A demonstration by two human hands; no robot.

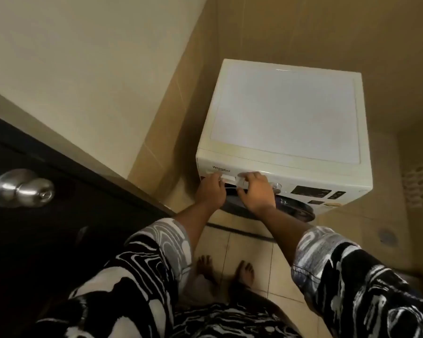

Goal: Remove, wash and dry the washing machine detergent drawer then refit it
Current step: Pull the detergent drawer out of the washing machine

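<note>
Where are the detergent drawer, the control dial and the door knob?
detergent drawer (227, 178): head view, white front panel between the hands.
control dial (277, 187): head view, its round face right of the right hand.
door knob (22, 187): head view, its shiny metal ball.

Beige tiled walls (303, 28) meet in a corner of a dimly lit room, above a floor (232, 242) of pale square tiles. A dark door (59, 215) with a round steel knob (22, 187) stands at left, under a cream wall (83, 57).
</note>
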